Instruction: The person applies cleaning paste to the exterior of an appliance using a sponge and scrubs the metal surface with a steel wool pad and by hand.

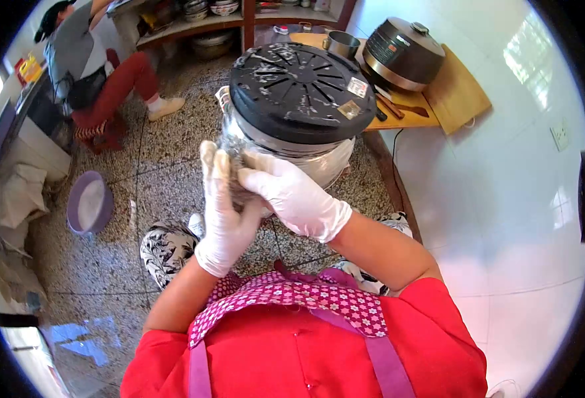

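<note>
From where I stand, the person's two white-gloved hands meet low at the near left side of a big drum-shaped appliance. Its black, vented base faces upward, so the thing looks upside down, its long axis running roughly upright. The pale, shiny body drops beneath that base, just beyond the fingers and off to their right; what bears its weight I can't make out.

The left hand stands on edge with its fingers nearly straight, tips pointing up toward the rim. The right hand comes across from the other side, fingers bent toward the left palm. Between them, and just above the fingertips, there is a blurred, glinting bunch of what looks like crumpled clear film against the appliance's side. Whether either hand really pinches it, I cannot tell.

What matters here, I'd judge, is that side: the film sits at the appliance's left edge, with the left fingertips closest to it, while the right hand lies nearer the middle of the body.

Farther past the fingers, to the right, a dark cooker sits on a wooden table. Well to their left, a purple basin rests on the speckled floor.
</note>
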Available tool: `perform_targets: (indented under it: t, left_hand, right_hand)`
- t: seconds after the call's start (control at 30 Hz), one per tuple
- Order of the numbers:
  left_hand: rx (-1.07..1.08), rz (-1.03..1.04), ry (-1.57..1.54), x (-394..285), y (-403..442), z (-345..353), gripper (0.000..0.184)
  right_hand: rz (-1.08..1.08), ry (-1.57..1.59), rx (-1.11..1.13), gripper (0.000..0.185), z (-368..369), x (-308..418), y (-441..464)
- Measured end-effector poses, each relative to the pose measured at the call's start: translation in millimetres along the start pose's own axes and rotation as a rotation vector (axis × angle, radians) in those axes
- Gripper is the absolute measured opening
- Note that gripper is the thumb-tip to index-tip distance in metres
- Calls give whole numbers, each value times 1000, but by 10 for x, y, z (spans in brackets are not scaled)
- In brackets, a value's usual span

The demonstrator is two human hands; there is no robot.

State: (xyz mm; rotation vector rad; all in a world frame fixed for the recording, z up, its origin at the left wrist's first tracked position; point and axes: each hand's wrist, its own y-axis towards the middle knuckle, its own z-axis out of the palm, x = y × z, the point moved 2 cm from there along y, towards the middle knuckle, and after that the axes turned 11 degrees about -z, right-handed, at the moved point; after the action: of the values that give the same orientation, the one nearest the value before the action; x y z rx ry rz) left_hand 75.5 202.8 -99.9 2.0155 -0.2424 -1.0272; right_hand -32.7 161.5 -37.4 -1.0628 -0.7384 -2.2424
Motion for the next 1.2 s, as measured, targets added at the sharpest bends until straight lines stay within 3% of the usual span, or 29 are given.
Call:
perform_targets:
  t: [0.03,0.07,0.13,0.2,0.27,0.33,0.37,0.43,0.5,0.6,0.87,0.93,1.0,1.07,1.13,1.2]
  left_hand:
    - [-73,4,-41,63,79,-58,84]
    - [-45,-178,-164,154,93,-138,76]
    - [-85,-498,-522,279,205,-275,70]
    - [-170,-713,-750,408,268,-407,69]
    - [-203,-774,-678,582,140,-443,66]
    - [-187,-684,-636,660,18,-281,62]
    - [-180,-527,-582,732,-108,-101,60]
    - [-144,-322,-111,526,-192,135,59]
    - [85,-359,-91,338,-223,394,70]
    - [269,-158,86,287,-424,625,72]
    - [-147,-434,-91,890,144,596,58]
    - [-122,-416,-114,1221,450,582,47]
    - [59,-375,-203,1568,818,615,46]
    - [292,-498,-488,1912,1129,740,49]
    - [292,-696,-469,2070,1181,843,52]
    - [183,-517,-397,2047,1094,823,49]
  right_hand:
    - [-41,-230,87,34,13,-30,80]
    - [-39,-468,123,31,71,37,117]
    - [-253,-1161,210,26,-30,176,301]
    - [-289,-1188,57,26,51,486,523]
    - [-505,-1262,79,33,-188,661,878]
    - [-411,-1408,167,39,-425,760,1137]
    - [-334,-1537,223,42,-494,762,1186]
    - [-274,-1816,432,53,-774,664,1302]
    - [-299,-1858,450,58,-820,620,1344]
    - [-296,-1850,461,58,-884,614,1304]
    - [-243,-1808,489,61,-649,624,1221]
    - [-200,-1764,457,62,-622,618,1213]
    - [-193,-1773,461,61,-635,619,1223]
    - [-182,-1752,420,59,-625,617,1217]
    - [-186,-1756,414,57,-612,622,1198]
    - [-191,-1750,411,56,-605,637,1188]
